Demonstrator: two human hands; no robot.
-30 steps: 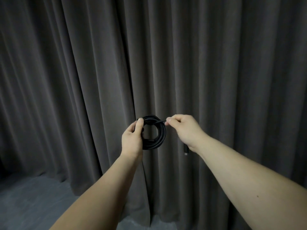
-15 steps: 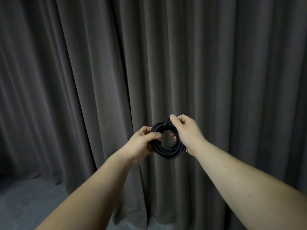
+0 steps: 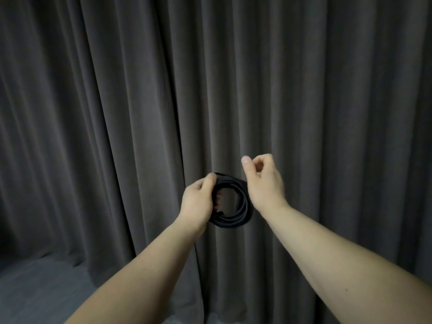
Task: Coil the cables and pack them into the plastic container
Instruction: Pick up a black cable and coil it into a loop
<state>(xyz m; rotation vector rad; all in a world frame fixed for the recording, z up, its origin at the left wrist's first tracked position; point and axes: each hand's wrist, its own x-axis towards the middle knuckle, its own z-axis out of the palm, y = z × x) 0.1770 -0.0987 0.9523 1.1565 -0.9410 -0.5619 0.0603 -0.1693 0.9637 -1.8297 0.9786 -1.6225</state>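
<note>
While both bare forearms reach up from the bottom of the frame, the left hand (image 3: pixel 197 202) holds a black cable (image 3: pixel 236 218) wound into a round coil just below the frame's middle. Its thumb lies over the coil's upper left edge and its fingers (image 3: pixel 218 203) curl through the open centre, so this grip is wrapped round the left side of the loops. The coil hangs in the air, facing the camera, with several strands stacked side by side.

Just right of the coil and a little higher, the right hand (image 3: pixel 264 183) is blurred. Its thumb points up and its fingers curl in toward the palm. The heel of this hand overlaps the coil's upper right edge; whether it pinches a strand or cable end there cannot be told.

Behind everything, a dark grey curtain (image 3: pixel 327 101) hangs in heavy vertical folds across the whole frame. At lower left, a strip of grey floor (image 3: pixel 39 291) shows beneath its hem.
</note>
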